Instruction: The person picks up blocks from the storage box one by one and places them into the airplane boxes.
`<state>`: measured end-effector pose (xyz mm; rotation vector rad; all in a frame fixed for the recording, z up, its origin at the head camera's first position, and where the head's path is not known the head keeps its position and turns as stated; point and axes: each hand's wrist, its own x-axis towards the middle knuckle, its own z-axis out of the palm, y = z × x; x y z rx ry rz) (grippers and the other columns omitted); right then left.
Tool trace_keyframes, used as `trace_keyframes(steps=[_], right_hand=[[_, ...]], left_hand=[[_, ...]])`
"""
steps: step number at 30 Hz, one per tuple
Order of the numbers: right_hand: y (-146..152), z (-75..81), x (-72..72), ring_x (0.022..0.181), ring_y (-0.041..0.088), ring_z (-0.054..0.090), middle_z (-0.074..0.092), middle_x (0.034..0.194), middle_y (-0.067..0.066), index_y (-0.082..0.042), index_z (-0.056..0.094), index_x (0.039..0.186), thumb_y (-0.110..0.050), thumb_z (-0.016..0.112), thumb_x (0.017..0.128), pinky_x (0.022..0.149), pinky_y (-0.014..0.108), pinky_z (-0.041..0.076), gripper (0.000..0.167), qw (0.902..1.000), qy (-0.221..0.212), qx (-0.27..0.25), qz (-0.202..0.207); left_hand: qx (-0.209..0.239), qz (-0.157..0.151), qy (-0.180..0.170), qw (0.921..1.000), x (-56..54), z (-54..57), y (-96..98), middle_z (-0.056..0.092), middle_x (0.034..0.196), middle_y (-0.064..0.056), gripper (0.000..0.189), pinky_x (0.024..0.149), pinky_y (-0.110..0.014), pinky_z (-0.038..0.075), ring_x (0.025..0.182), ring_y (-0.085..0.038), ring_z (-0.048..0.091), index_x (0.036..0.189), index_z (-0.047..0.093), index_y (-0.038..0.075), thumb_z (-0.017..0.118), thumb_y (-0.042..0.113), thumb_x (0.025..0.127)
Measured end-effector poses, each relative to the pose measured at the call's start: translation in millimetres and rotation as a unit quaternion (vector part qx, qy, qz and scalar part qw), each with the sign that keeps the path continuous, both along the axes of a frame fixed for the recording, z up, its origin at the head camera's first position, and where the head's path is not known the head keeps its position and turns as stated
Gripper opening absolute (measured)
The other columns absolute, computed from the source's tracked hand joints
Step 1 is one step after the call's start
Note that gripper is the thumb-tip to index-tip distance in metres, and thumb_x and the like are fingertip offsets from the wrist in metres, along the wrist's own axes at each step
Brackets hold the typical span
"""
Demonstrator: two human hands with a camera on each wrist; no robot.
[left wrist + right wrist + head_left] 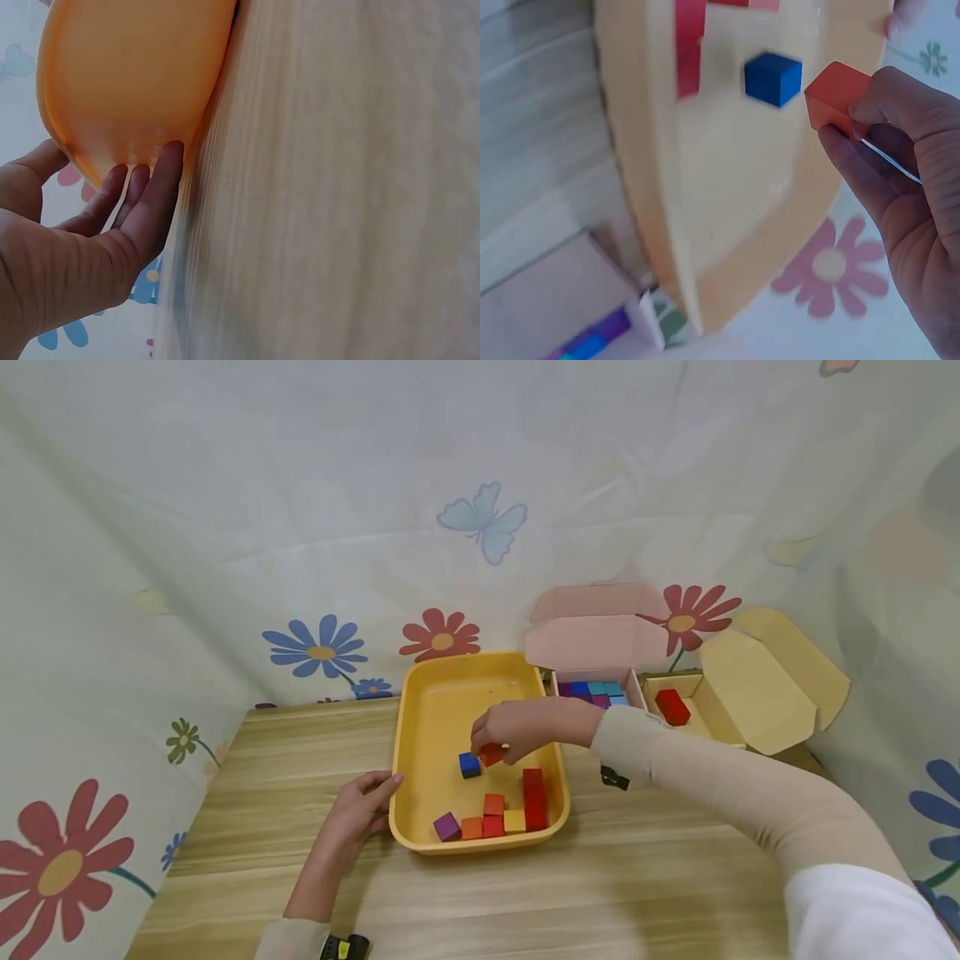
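Note:
My right hand (525, 727) pinches an orange-red cube (832, 94) between thumb and fingers, over the middle of a yellow tray (400, 727). Just left of that cube, a blue cube (469, 765) sits on the tray floor. My left hand (358, 810) grips the tray's left side, thumb at the rim and fingertips against the outer wall in the left wrist view. Along the tray's near side stand a tilted purple cube (446, 827), an orange cube (472, 828), a red cube (492, 826) with an orange-red one (493, 804) beside it, a yellow cube (514, 821) and a long red block (534, 799).
Behind the right arm stands an open pink box (596, 642) with several purple, blue and teal cubes (581, 688). Beside it, an open cream box (712, 714) holds a red block (672, 707). A flowered cloth (360, 527) surrounds the wooden table (300, 752).

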<state>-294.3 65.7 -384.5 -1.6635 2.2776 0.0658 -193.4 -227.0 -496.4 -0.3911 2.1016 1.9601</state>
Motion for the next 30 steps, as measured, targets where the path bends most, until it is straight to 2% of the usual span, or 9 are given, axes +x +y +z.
trace_keyframes(steps=[8, 11, 16, 17, 22, 26, 30], right_hand=[[59.4, 23.1, -6.7, 0.101, 0.018, 0.063, 0.068, 0.124, 0.003, -0.012, 0.069, 0.124, -0.008, 0.075, 0.091, 0.089, 0.028, 0.056, 0.034, 0.9976, 0.018, -0.038, -0.055], [81.1, 24.2, -9.2, 0.093, 0.015, 0.062, 0.070, 0.116, 0.002, -0.012, 0.072, 0.119, -0.009, 0.077, 0.089, 0.084, 0.027, 0.056, 0.031, 0.9955, 0.027, -0.063, -0.066], [114.1, 21.5, -15.1, 0.083, 0.014, 0.055, 0.068, 0.099, 0.002, -0.009, 0.073, 0.111, -0.008, 0.081, 0.084, 0.073, 0.026, 0.052, 0.027, 0.9925, 0.047, -0.101, -0.052], [120.4, 21.7, -15.7, 0.081, 0.014, 0.054, 0.069, 0.102, 0.003, -0.009, 0.073, 0.110, -0.006, 0.080, 0.084, 0.071, 0.026, 0.052, 0.027, 0.9919, 0.046, -0.104, -0.057], [150.8, 22.0, -17.7, 0.078, 0.011, 0.056, 0.069, 0.101, 0.000, -0.010, 0.073, 0.107, -0.003, 0.081, 0.082, 0.070, 0.025, 0.054, 0.027, 0.9905, 0.051, -0.077, -0.103], [174.1, 24.6, -18.9, 0.081, 0.013, 0.058, 0.068, 0.096, -0.002, -0.012, 0.074, 0.106, -0.004, 0.081, 0.082, 0.072, 0.027, 0.056, 0.026, 0.9885, 0.053, -0.063, -0.127], [196.1, 28.4, -23.2, 0.082, 0.014, 0.057, 0.067, 0.093, -0.004, -0.012, 0.073, 0.103, -0.005, 0.080, 0.084, 0.072, 0.028, 0.055, 0.021, 0.9854, 0.038, -0.056, -0.157]], left_hand=[[0.000, -0.005, 0.002, 1.0000, -2.2, 3.1, 0.8, 0.061, 0.125, -0.020, 0.057, 0.078, -0.038, 0.061, 0.094, -0.022, 0.069, 0.138, 0.051, -0.005, 0.068, 0.033, 0.100], [-0.001, -0.004, -0.002, 1.0000, -2.8, 3.7, 0.5, 0.060, 0.127, -0.021, 0.058, 0.079, -0.038, 0.061, 0.096, -0.023, 0.069, 0.139, 0.050, -0.005, 0.067, 0.033, 0.100], [-0.003, -0.001, -0.011, 0.9999, -1.4, 2.0, 0.1, 0.058, 0.128, -0.021, 0.058, 0.082, -0.040, 0.061, 0.097, -0.023, 0.067, 0.141, 0.049, -0.005, 0.066, 0.033, 0.101], [-0.002, -0.001, -0.011, 0.9999, -1.3, 1.3, 0.2, 0.057, 0.127, -0.020, 0.058, 0.082, -0.040, 0.061, 0.096, -0.023, 0.067, 0.141, 0.049, -0.006, 0.066, 0.032, 0.101], [0.009, 0.003, -0.011, 0.9999, -0.2, -1.3, 0.0, 0.058, 0.124, -0.019, 0.058, 0.081, -0.039, 0.061, 0.094, -0.022, 0.065, 0.141, 0.049, -0.006, 0.067, 0.031, 0.100], [0.015, 0.001, -0.007, 0.9999, -0.9, -1.1, -0.5, 0.058, 0.124, -0.019, 0.057, 0.080, -0.039, 0.061, 0.094, -0.021, 0.066, 0.140, 0.050, -0.006, 0.067, 0.031, 0.100], [0.016, -0.001, -0.004, 0.9999, -1.2, -0.6, -0.9, 0.058, 0.123, -0.018, 0.056, 0.080, -0.040, 0.061, 0.094, -0.021, 0.066, 0.139, 0.050, -0.006, 0.067, 0.030, 0.100]])
